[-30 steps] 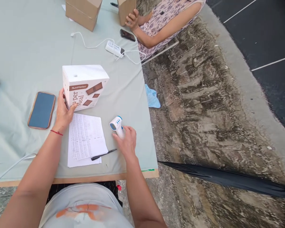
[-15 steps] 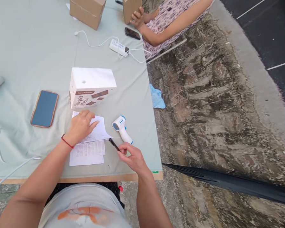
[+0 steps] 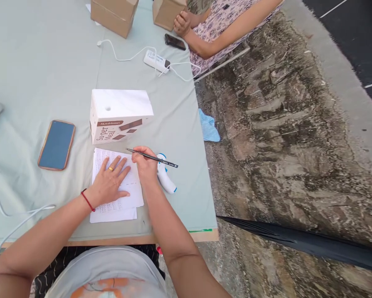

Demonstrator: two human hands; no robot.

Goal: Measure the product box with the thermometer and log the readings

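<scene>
My left hand (image 3: 111, 181) lies flat with fingers spread on the printed paper sheets (image 3: 133, 196), which overlap near the table's front edge. In my right hand (image 3: 145, 165) a slim black pen (image 3: 161, 159) is gripped, its tip pointing left above the top of the sheets. Just right of that hand lies a white and blue infrared thermometer (image 3: 165, 178), partly hidden behind it. Behind the sheets stands a white and brown box (image 3: 120, 118) printed "Super Meal". To the left rests a phone (image 3: 56, 145) with its screen dark.
Cardboard boxes (image 3: 113, 16) stand at the far end, where another person's hands (image 3: 182, 23) are held together. A white power strip (image 3: 156, 62) with a cable and a black phone (image 3: 175, 42) lie near the right edge. A white cable (image 3: 24, 213) crosses the left front.
My right hand has moved up and left with the pen, which now points left. My left hand has flattened onto the sheets. The other person's hands have come together.
</scene>
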